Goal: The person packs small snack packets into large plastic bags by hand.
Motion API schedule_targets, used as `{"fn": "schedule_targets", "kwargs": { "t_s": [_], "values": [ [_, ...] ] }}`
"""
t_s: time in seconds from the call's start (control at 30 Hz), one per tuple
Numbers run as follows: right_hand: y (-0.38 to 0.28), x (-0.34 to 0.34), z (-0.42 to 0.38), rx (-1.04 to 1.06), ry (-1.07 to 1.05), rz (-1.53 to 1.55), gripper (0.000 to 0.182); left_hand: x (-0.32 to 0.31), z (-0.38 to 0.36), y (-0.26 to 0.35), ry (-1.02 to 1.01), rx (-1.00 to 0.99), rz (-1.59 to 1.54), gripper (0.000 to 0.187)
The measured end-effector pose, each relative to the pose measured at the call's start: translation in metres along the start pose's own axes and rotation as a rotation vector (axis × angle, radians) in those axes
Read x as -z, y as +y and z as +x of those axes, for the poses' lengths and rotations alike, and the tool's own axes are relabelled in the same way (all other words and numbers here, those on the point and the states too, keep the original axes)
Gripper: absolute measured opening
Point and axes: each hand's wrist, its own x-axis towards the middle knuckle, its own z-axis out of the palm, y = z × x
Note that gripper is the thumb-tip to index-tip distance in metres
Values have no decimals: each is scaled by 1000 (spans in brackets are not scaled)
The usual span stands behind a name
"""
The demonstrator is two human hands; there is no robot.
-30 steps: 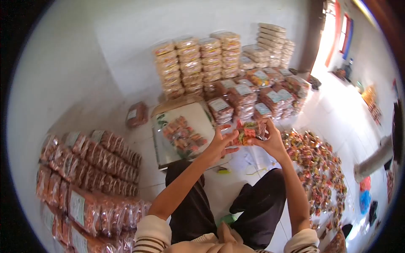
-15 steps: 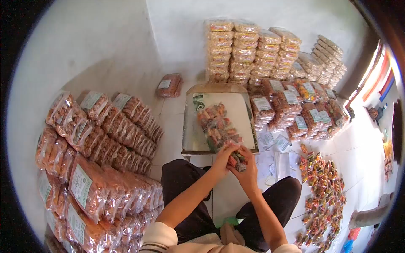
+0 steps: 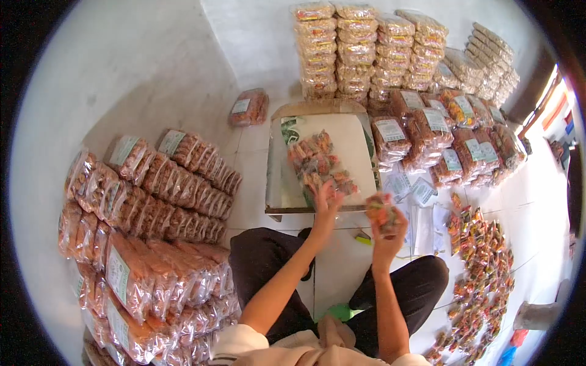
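In the head view, a bundle of small clear snack packets [image 3: 317, 155] with orange and red contents lies on a low table [image 3: 354, 137]. My left hand [image 3: 328, 204] is at the table's front edge, its fingers apart and right at the nearest packets. My right hand [image 3: 388, 235] is to the right of it, off the table's front corner. Its fingers are wrapped round a small snack packet [image 3: 380, 210], which is slightly blurred.
Labelled bags [image 3: 143, 268] are stacked at left, and one brown bag [image 3: 249, 107] lies by the wall. Pale packs [image 3: 355, 52] rise behind the table, with labelled brown packs [image 3: 427, 134] at right. Paper labels [image 3: 422, 190] and a long heap of small packets [image 3: 482, 274] lie on the floor.
My hands, together on the bundle's near end before, are now apart. My right hand has moved right with a packet, while my left has stayed by the bundle. The view has shifted slightly.
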Motion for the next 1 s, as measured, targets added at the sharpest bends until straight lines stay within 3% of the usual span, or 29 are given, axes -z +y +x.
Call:
{"fn": "schedule_targets", "kwargs": {
  "t_s": [0.07, 0.1, 0.13, 0.2, 0.33, 0.4, 0.5, 0.53, 0.6, 0.73, 0.83, 0.9, 1.0],
  "values": [
    [16, 8, 8, -2, 165, 193, 49, 25, 1, -20, 349, -874, 1660, 75],
    [26, 11, 6, -4, 168, 188, 49, 18, -10, -29, 316, -624, 1758, 91],
    [36, 16, 1, -103, 195, 246, 49, 24, -10, -39, 311, -621, 1754, 91],
    [53, 25, -13, -198, 225, 293, 49, 36, -2, -58, 289, -664, 2054, 84],
    [80, 18, -62, -336, 146, 198, 49, 51, 22, -55, 329, -760, 2158, 65],
    [82, 7, -72, -331, 107, 116, 49, 56, 30, -49, 247, -886, 2044, 45],
    [101, -18, -58, 4, -224, -27, 51, 56, 43, -41, 204, -951, 1804, 38],
    [105, -23, -48, 1, -229, -20, 51, 56, 44, -39, 211, -950, 1811, 38],
    [112, -33, -30, 248, -330, -206, 55, 56, 45, -33, 175, -891, 1761, 36],
    [116, -43, -4, 366, -483, -202, 55, 56, 44, -23, 109, -793, 1708, 38],
    [121, -45, 5, 383, -557, -262, 51, 50, 38, -13, 119, -822, 1929, 42],
    [118, -45, 9, 374, -618, -310, 49, 49, 45, 12, -111, -882, 1875, 43],
    [100, -38, 10, 396, -694, -421, 47, 68, 88, 47, -198, -823, 1880, 39]
  ]
}}
